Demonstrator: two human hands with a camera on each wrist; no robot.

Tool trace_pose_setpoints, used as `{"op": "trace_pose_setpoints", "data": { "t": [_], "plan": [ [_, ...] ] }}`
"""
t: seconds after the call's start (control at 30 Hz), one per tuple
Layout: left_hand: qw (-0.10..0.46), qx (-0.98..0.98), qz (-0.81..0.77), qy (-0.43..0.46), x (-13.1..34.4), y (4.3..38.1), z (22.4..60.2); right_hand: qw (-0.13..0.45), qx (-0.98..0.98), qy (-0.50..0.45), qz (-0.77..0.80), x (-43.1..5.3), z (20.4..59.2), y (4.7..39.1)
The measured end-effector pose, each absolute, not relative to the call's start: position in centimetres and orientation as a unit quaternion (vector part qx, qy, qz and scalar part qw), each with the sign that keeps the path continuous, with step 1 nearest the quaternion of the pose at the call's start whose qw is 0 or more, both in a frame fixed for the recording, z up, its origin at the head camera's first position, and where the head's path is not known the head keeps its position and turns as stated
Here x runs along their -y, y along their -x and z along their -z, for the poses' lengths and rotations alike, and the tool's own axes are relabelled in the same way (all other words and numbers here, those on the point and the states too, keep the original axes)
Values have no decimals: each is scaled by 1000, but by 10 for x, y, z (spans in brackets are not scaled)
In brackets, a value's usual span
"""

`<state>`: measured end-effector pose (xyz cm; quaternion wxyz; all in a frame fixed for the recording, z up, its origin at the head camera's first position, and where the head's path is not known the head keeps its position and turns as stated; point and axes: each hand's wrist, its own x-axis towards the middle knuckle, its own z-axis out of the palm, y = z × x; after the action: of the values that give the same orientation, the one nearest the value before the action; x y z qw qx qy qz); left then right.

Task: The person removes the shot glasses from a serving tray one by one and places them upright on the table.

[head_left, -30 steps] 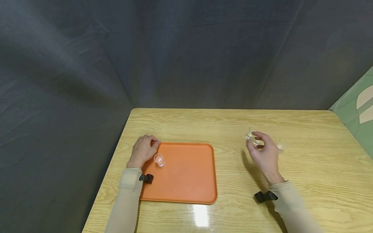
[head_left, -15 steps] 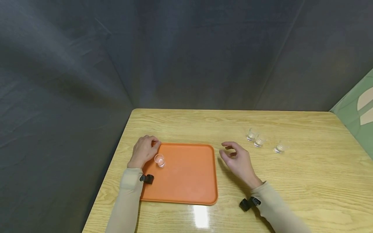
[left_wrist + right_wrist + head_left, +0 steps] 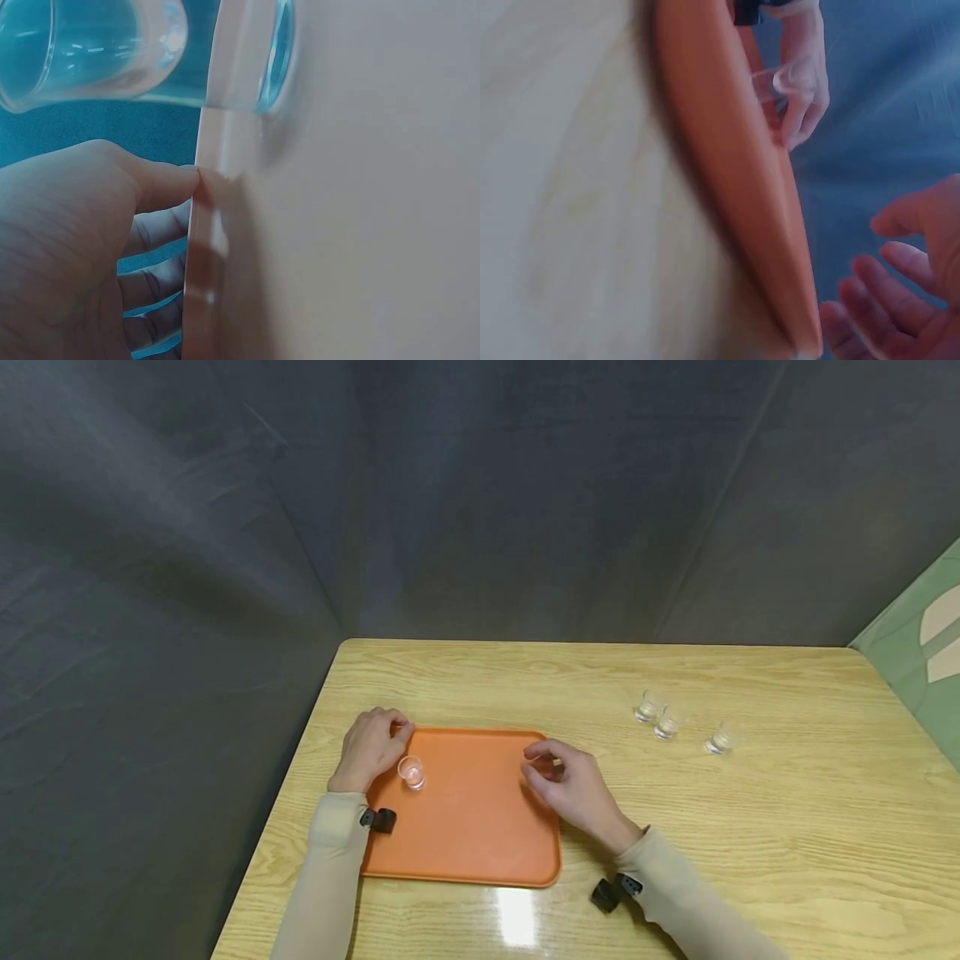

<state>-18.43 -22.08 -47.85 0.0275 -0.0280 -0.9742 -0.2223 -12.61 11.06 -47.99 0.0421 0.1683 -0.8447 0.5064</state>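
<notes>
A small clear shot glass (image 3: 412, 772) stands on the orange tray (image 3: 480, 810), near its left side. My left hand (image 3: 371, 750) holds the tray's rim by the far left corner. In the left wrist view its thumb (image 3: 169, 182) meets the top of the rim while the fingers go down the outer side. The glass appears large just above that hand. My right hand (image 3: 572, 783) hovers over the right side of the tray with loosely bent fingers and nothing in them. In the right wrist view those fingers (image 3: 889, 300) are spread apart beside the tray's rim.
Three more clear shot glasses stand on the wooden table (image 3: 787, 827) toward the back right; one of them (image 3: 720, 740) is a little apart. A dark curtain (image 3: 510, 527) hangs behind and left of the table. Each sleeve carries a black wrist camera (image 3: 384, 820).
My right hand has moved left, away from the three glasses, and come over the tray's right side without holding anything. The left hand and the glass on the tray have stayed put.
</notes>
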Motion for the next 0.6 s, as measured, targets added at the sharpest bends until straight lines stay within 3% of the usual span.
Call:
{"op": "trace_pose_setpoints", "data": {
  "t": [0.6],
  "plan": [
    [26,974,224,29,220,184,478,-76,827,-227,-509,-46,456,124]
  ]
}}
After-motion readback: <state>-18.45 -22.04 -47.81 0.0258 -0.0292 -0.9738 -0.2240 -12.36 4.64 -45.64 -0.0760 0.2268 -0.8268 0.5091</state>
